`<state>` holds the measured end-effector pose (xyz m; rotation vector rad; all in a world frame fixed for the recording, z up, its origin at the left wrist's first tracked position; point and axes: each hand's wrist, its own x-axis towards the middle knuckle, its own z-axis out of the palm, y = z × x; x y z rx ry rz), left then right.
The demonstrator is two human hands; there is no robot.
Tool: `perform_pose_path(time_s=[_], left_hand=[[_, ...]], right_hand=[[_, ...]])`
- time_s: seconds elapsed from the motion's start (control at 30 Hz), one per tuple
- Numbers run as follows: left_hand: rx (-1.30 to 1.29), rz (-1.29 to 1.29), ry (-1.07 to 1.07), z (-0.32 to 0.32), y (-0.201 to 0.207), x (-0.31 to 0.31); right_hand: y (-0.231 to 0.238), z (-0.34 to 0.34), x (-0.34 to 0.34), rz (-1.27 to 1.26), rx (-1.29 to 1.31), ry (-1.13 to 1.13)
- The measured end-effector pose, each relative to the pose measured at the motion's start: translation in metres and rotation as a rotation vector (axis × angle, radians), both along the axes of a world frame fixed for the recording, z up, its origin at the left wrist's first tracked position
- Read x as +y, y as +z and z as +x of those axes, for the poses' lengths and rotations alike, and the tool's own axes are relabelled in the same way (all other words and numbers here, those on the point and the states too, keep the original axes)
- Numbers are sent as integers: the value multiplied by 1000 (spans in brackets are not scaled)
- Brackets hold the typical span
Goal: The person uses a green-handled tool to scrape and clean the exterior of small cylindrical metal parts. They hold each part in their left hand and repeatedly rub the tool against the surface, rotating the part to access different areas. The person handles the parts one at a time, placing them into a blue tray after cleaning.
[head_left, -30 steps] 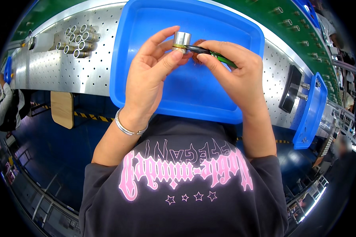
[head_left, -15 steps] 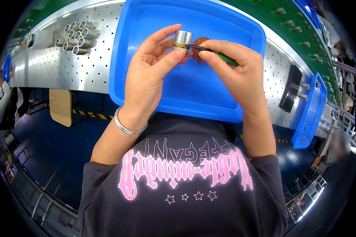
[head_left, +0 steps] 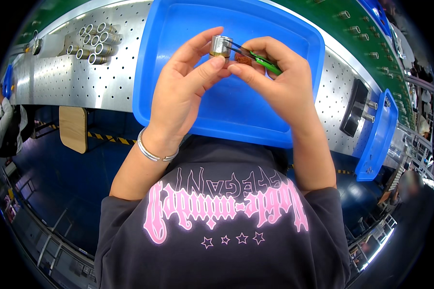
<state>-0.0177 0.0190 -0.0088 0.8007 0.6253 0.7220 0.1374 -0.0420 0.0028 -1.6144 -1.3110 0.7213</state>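
Over the blue tray [head_left: 236,120], my left hand [head_left: 185,79] pinches a short shiny metal cylinder [head_left: 221,44] between thumb and fingers. A yellowish band shows near its lower end. My right hand [head_left: 287,72] is closed on a green-handled tool [head_left: 266,63] with thin dark prongs. Whether it is tweezers or small snips I cannot tell. The prong tips meet the cylinder's upper side. Behind the right fingers is a rust-brown, rough-textured lump [head_left: 243,59], partly hidden; whether the hand touches it is unclear.
Several metal tubes [head_left: 99,45] stand on the perforated metal bench [head_left: 118,82] at the left, near a whitish container [head_left: 52,47]. To the right lie a black holder [head_left: 354,108] and a second blue tray [head_left: 377,139]. A wooden stool [head_left: 73,129] stands at the lower left.
The tool's tips have moved from the cylinder's banded lower part up to its upper side. The right hand has tilted, showing more of the green handle. The left hand keeps hold of the cylinder.
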Motion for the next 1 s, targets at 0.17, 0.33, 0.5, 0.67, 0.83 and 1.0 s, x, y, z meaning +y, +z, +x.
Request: perform_pose_path(time_s=[0.17, 0.33, 0.5, 0.67, 0.83, 1.0], left_hand=[[-7, -9, -38, -3, -2, 0], [-30, -35, -55, -4, -1, 2], [-31, -48, -97, -3, -5, 2], [-55, -93, -86, -4, -4, -1], [-16, -108, -99, -4, 0, -1], [18, -2, -98, 0, 1, -5]], right_hand=[[-7, 0, 3, 95, -54, 39], [7, 3, 0, 59, -50, 33], [3, 2, 0, 206, -43, 37], [-3, -1, 4, 350, -45, 24], [-5, -2, 1, 288, 55, -23], [0, 0, -1, 291, -24, -33]])
